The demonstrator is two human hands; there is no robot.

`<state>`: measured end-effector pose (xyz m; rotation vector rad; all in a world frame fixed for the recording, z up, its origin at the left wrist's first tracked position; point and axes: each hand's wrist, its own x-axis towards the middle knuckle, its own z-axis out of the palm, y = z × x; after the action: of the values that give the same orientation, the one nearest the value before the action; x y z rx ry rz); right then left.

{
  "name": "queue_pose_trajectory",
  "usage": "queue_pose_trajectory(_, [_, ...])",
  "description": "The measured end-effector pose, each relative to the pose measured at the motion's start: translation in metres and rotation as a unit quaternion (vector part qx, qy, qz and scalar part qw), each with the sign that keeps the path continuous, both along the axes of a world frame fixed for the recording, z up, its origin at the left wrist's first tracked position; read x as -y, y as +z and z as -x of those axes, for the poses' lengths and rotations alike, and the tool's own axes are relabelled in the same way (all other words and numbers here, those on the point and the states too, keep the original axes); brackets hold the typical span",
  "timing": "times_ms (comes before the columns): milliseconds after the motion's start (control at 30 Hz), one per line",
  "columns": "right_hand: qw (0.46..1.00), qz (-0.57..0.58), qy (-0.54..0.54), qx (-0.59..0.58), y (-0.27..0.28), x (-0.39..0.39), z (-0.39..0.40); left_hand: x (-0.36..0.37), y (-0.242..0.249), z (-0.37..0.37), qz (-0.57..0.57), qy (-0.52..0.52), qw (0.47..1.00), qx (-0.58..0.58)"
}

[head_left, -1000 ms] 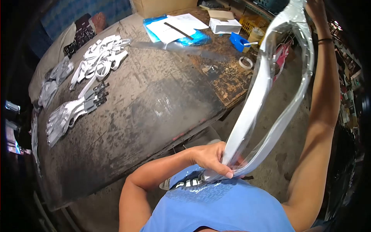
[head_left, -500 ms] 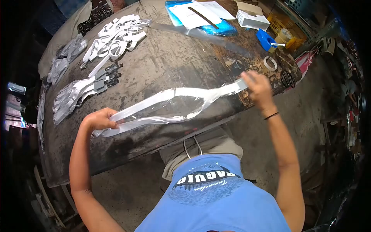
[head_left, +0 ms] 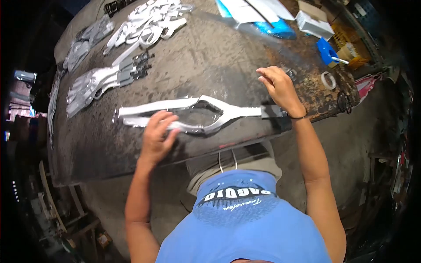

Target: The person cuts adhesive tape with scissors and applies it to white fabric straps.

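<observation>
A white lanyard strap (head_left: 245, 111) in clear plastic lies on the table before me, its two strands spread into a long loop. The strands join toward the right, where a dark grey end piece (head_left: 271, 111) is attached. My left hand (head_left: 158, 136) is over the lower strand with its fingers apart, fingertips overlapping the strap. Just above the grey end, my right hand (head_left: 280, 87) is raised with thumb and fingers stretched out, holding nothing. Up and left lies a bundle of bagged white straps (head_left: 94, 83) with grey and black ends.
The dark worn table (head_left: 210, 57) carries a heap of loose white straps (head_left: 153, 22) at the back left. Papers (head_left: 254, 9), a white box (head_left: 315, 25), a blue tape dispenser (head_left: 326, 51), a tape roll (head_left: 328, 80) and scissors (head_left: 344, 102) sit toward the right.
Both hands have let go of the strap, which now lies flat on the table. My left hand has moved right along it; my right hand has come off its end. The view has shifted.
</observation>
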<state>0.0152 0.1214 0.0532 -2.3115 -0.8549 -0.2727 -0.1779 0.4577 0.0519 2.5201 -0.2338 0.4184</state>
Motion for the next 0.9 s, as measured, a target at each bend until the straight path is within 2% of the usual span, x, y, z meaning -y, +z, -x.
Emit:
queue_pose_trajectory(133, [0.997,-0.014,0.071,0.029,-0.011,-0.021,0.068,0.040,-0.026,-0.001,0.015,-0.036,0.999,0.034])
queue_pose_trajectory(233, [0.994,0.018,0.108,0.005,-0.028,-0.032,0.108,0.043,-0.039,-0.012,-0.015,0.004,0.999,0.044])
queue_pose_trajectory(467, [0.996,0.040,0.078,0.036,-0.052,-0.071,0.132,0.037,-0.055,-0.017,-0.075,-0.005,0.996,0.049])
queue_pose_trajectory(533, [0.994,0.019,0.084,0.073,-0.063,-0.083,0.127,0.037,-0.045,-0.021,-0.058,-0.033,0.997,0.041])
queue_pose_trajectory(567, [0.987,-0.068,0.122,0.074,-0.070,-0.090,0.121,0.040,-0.042,-0.020,-0.056,-0.038,0.997,0.029])
queue_pose_trajectory(633, [0.990,-0.016,0.054,0.132,-0.068,-0.094,0.120,0.030,-0.057,-0.025,-0.093,-0.057,0.994,0.023])
queue_pose_trajectory(767, [0.985,0.065,-0.026,0.155,-0.085,-0.105,0.113,0.005,-0.081,-0.040,-0.044,-0.100,0.994,-0.028])
queue_pose_trajectory(900, [0.979,-0.013,-0.046,0.196,-0.074,-0.114,0.119,0.021,-0.065,-0.052,-0.014,-0.145,0.988,-0.048])
